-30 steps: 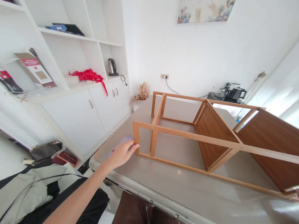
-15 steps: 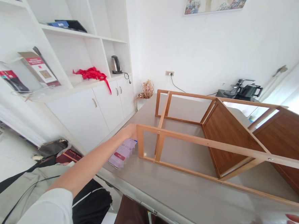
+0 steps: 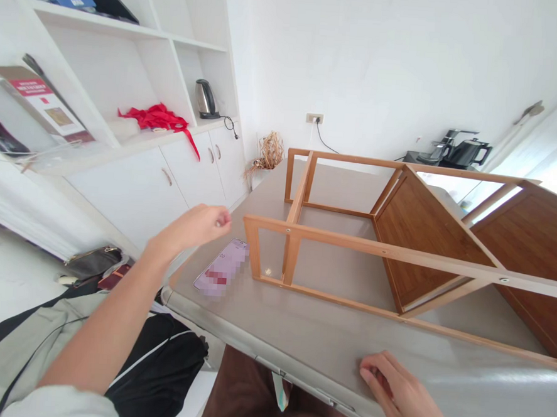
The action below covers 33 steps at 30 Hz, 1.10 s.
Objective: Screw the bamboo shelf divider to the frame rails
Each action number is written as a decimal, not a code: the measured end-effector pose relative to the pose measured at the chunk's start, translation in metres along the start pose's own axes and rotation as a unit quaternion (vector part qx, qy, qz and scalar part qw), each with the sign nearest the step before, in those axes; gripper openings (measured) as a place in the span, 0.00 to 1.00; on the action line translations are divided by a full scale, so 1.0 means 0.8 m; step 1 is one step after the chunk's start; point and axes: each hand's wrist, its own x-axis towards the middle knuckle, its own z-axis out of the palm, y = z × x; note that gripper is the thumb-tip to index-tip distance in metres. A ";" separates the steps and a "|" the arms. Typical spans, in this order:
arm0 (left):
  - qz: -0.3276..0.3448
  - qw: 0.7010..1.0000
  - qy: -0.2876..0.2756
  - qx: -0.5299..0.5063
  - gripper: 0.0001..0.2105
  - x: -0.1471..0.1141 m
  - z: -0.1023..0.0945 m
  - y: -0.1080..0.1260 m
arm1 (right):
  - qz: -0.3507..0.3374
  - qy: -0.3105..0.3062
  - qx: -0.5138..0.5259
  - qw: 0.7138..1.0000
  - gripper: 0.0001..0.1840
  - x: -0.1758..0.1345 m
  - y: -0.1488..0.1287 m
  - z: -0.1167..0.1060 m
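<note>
A wooden shelf frame [image 3: 338,234] lies on its side on the grey table [image 3: 318,327], with brown slatted-looking panels [image 3: 432,240] set across it. Just left of the frame's near end, my left hand [image 3: 195,225] hangs in the air with its fingers curled closed; nothing shows in them. It is apart from the wood. Below that hand a phone [image 3: 222,268] with a lit screen, partly blurred, lies on the table. My right hand [image 3: 402,392] is low by the table's front edge, fingers curled in and thumb against them, with no object visible there.
White shelves [image 3: 105,28] on the left hold a steel kettle [image 3: 206,99], a red cloth [image 3: 159,118] and a box [image 3: 44,103]. Dried plants [image 3: 269,151] stand behind the table. A black kettle [image 3: 468,153] sits at the back right. Dark clothing [image 3: 165,365] lies at lower left.
My left hand has let go of the frame's near corner and moved left and up. My right hand has come further in from the right, and its fingers have closed. The view has shifted slightly.
</note>
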 end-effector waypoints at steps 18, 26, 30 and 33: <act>0.101 0.992 -0.031 -0.063 0.04 -0.150 0.177 0.037 | -0.115 -0.122 -0.011 0.986 0.21 0.135 -0.095 0.021; 0.167 0.985 -0.001 -0.050 0.06 -0.145 0.196 0.021 | -0.184 -0.091 0.042 0.978 0.21 0.154 -0.084 0.045; 0.197 0.980 0.004 -0.025 0.08 -0.144 0.198 0.020 | -0.159 -0.075 0.070 0.982 0.15 0.149 -0.068 0.059; 0.211 0.977 -0.002 -0.013 0.08 -0.142 0.199 0.021 | -0.118 -0.065 0.095 0.986 0.13 0.144 -0.061 0.069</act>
